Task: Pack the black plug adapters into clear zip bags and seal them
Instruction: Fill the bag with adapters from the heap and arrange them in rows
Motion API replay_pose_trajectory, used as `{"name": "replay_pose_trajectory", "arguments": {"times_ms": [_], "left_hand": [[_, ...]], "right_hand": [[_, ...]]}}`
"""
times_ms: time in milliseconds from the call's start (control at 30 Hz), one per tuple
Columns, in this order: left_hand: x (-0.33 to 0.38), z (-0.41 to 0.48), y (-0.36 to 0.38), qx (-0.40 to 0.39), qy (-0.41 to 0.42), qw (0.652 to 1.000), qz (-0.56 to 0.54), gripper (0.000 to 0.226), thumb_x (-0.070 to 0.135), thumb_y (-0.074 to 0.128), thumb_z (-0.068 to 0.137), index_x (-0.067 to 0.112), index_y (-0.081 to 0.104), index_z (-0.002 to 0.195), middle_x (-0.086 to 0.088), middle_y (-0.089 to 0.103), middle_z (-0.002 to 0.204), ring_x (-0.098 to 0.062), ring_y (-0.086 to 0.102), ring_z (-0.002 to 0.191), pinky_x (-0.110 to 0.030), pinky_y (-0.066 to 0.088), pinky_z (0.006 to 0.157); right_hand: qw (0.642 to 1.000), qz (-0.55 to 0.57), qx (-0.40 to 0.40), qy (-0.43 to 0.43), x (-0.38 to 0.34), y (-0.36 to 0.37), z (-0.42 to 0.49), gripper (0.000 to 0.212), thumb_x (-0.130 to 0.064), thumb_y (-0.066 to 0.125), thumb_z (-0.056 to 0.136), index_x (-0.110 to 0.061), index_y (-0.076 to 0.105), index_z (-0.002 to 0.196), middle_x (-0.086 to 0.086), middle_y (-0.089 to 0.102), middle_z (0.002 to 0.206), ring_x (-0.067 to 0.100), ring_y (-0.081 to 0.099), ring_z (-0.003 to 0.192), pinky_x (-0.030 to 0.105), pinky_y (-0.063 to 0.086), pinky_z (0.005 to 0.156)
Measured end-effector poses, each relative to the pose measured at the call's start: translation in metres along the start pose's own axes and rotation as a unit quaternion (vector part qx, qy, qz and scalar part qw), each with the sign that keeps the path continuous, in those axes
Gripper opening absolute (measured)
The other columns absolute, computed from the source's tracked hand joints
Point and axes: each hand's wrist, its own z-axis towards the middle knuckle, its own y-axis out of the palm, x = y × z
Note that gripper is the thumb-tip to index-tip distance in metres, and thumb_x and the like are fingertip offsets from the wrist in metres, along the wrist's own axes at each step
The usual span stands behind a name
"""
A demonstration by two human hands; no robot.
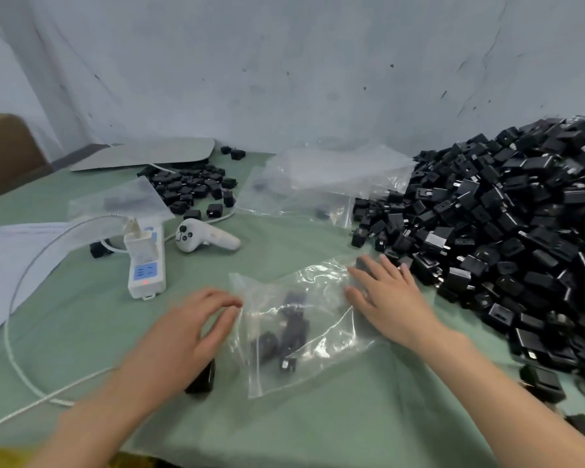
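- Right hand (385,298): flat, fingers straight and spread, pressing the right end of the clear zip bag (321,364).
- Left hand (186,332): blurred, fingers bent at the bag's left edge; whether it grips cannot be told.
- Black plug adapters (293,332): several inside the bag, between both hands.
- Loose adapter (201,378): beneath the left palm's heel.
- Adapter heap (504,224): just right of the right hand.

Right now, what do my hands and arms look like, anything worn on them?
Your left hand and right hand are bare: no gloves, rings or watch visible, and no sleeves in view up both arms. Bottom left, yellow fabric may be clothing.
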Motion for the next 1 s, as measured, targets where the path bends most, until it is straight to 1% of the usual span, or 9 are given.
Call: {"name": "replay_pose_trajectory", "arguments": {"times_ms": [67,133,267,433,567,667,800,900,1000], "left_hand": [[-0.011,-0.016,-0.014,-0.032,-0.021,0.999,0.029,0.032,0.065,0.04,0.087,0.051,0.059,0.109,0.033,0.049,0.112,0.009,0.05,0.109,-0.008,0.038,0.086],[-0.021,-0.032,-0.017,-0.113,-0.038,0.99,0.08,0.035,0.075,0.038,0.083,0.063,0.046,0.115,0.037,0.037,0.117,0.013,0.045,0.11,-0.008,0.037,0.085],[-0.024,-0.047,-0.006,-0.176,-0.036,0.975,0.132,0.045,0.061,0.051,0.089,0.054,0.041,0.133,0.033,0.033,0.116,0.014,0.043,0.106,-0.008,0.037,0.088],[-0.016,-0.03,0.002,-0.039,-0.086,0.995,-0.036,0.046,0.029,0.071,0.089,0.036,0.053,0.13,0.027,0.061,0.113,0.012,0.057,0.1,-0.003,0.04,0.084],[-0.001,-0.013,0.022,-0.056,-0.06,0.993,-0.09,0.047,0.008,0.068,0.091,0.021,0.056,0.135,0.014,0.063,0.119,0.004,0.06,0.105,-0.02,0.046,0.099],[0.004,-0.003,0.026,-0.06,-0.052,0.982,-0.17,0.044,-0.001,0.062,0.094,0.031,0.06,0.123,0.008,0.072,0.111,-0.002,0.066,0.103,-0.014,0.048,0.092],[0.011,0.012,0.033,-0.037,-0.103,0.946,-0.304,0.03,0.004,0.053,0.1,0.023,0.061,0.122,0.003,0.072,0.114,-0.001,0.063,0.109,-0.009,0.046,0.091],[0.02,0.019,0.039,-0.046,-0.084,0.953,-0.286,0.042,0.023,0.054,0.088,0.023,0.055,0.129,0.013,0.069,0.116,0.007,0.059,0.113,-0.003,0.039,0.09],[0.029,0.03,0.047,-0.079,-0.076,0.954,-0.278,0.045,0.015,0.057,0.084,0.015,0.052,0.128,0.008,0.065,0.115,0.005,0.06,0.103,-0.004,0.04,0.09]], "right_hand": [[0.99,0.058,0.119,-0.039,-0.021,-0.003,-0.012,0.04,-0.041,0.04,0.105,-0.026,0.056,0.138,0.002,0.051,0.145,0.028,0.041,0.137,0.044,0.026,0.115],[0.974,0.095,0.176,-0.102,-0.053,-0.007,-0.027,0.033,-0.04,0.041,0.103,-0.024,0.065,0.118,-0.004,0.064,0.116,0.024,0.056,0.109,0.043,0.043,0.097],[0.984,0.087,0.087,-0.13,-0.099,-0.012,-0.043,0.043,-0.064,0.026,0.097,-0.033,0.055,0.097,-0.015,0.051,0.093,0.012,0.046,0.088,0.032,0.037,0.084],[0.992,0.075,0.005,-0.098,-0.13,-0.01,-0.047,0.067,-0.086,0.025,0.079,-0.033,0.054,0.106,-0.013,0.055,0.107,0.014,0.047,0.106,0.036,0.036,0.095],[0.995,0.032,0.028,-0.09,-0.146,-0.008,-0.051,0.041,-0.057,0.041,0.094,-0.022,0.055,0.108,-0.001,0.058,0.108,0.025,0.055,0.103,0.039,0.037,0.09],[0.992,0.07,0.06,-0.088,-0.142,-0.01,-0.055,0.028,-0.042,0.039,0.095,-0.022,0.057,0.101,-0.002,0.06,0.098,0.025,0.059,0.091,0.037,0.04,0.086],[0.978,0.11,0.142,-0.106,-0.138,-0.013,-0.062,0.029,-0.043,0.033,0.089,-0.025,0.054,0.085,-0.007,0.057,0.078,0.019,0.056,0.071,0.033,0.042,0.075],[0.971,0.081,0.175,-0.143,-0.14,-0.013,-0.063,0.022,-0.04,0.044,0.088,-0.023,0.055,0.081,-0.007,0.057,0.076,0.017,0.055,0.071,0.031,0.042,0.074],[0.963,0.096,0.161,-0.192,-0.136,-0.016,-0.059,0.024,-0.041,0.046,0.091,-0.022,0.061,0.088,-0.005,0.061,0.085,0.018,0.055,0.079,0.033,0.041,0.077]]}}
